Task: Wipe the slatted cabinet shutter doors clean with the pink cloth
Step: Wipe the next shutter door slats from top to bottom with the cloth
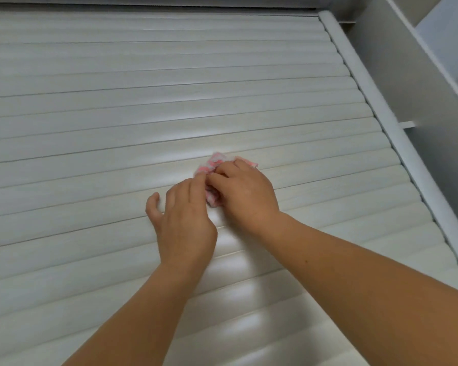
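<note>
Pink cloth (214, 165): bunched against the shutter slats (143, 107), gripped under right hand (245, 192), pinched by left hand (183, 215) fingertips; probably soft, light, shapeless, best held wadded in the palm

Both hands side by side: left hand (183, 220) and right hand (245, 196), fingers (222, 171) curled.

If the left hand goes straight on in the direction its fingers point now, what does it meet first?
Most likely the pink cloth: the left hand points up and to the right, its fingertips already at the cloth's edge, beside the right hand. Beyond lie only shutter slats.
</note>
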### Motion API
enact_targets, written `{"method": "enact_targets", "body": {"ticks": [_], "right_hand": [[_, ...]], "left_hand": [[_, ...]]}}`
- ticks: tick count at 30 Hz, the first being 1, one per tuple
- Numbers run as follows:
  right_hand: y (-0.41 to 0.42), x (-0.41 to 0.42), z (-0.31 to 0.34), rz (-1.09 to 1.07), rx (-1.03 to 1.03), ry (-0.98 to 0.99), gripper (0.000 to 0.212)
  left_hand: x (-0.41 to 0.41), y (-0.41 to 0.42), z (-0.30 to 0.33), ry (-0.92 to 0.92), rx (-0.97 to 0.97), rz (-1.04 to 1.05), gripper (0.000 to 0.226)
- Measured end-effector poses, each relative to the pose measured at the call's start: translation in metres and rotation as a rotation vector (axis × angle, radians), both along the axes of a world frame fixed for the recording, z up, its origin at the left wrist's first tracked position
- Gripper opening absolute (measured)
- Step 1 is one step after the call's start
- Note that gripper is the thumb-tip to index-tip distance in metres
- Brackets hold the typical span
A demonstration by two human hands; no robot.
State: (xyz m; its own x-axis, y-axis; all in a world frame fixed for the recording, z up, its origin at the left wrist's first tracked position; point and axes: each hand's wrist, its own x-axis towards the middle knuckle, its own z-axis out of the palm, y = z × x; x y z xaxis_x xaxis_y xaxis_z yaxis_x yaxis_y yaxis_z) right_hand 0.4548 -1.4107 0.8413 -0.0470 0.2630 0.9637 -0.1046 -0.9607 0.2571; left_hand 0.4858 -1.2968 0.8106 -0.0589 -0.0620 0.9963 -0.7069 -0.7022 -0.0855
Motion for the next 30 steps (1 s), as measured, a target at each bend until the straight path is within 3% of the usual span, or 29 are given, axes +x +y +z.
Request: {"method": "enact_targets", "body": {"ticks": [8, 14, 18, 22, 27, 30], "right_hand": [[-0.086, -0.028, -0.009, -0.022, 0.096, -0.019, 0.031], [-0.173, -0.067, -0.017, -0.146, 0.356, -0.048, 0.035], [-0.175, -0.062, -0.017, -0.168, 0.517, -0.071, 0.031], [-0.131, -0.039, -0.014, -0.034, 0.313, -0.069, 0.027], [-0.128, -0.038, -0.008, -0.048, -0.003, -0.015, 0.033], [-0.168, -0.054, -0.008, -0.103, 0.138, 0.0, 0.028]], "left_hand": [[-0.007, -0.043, 0.004, -0.094, 0.037, 0.006, 0.068], [-0.019, -0.067, 0.008, -0.014, 0.048, 0.028, 0.073], [-0.021, -0.081, 0.007, -0.019, 0.03, 0.053, 0.071], [-0.022, -0.094, 0.006, -0.091, 0.044, 0.093, 0.065], [-0.024, -0.107, 0.004, -0.128, 0.041, 0.112, 0.059], [-0.024, -0.109, 0.0, -0.135, 0.033, 0.16, 0.056]]}}
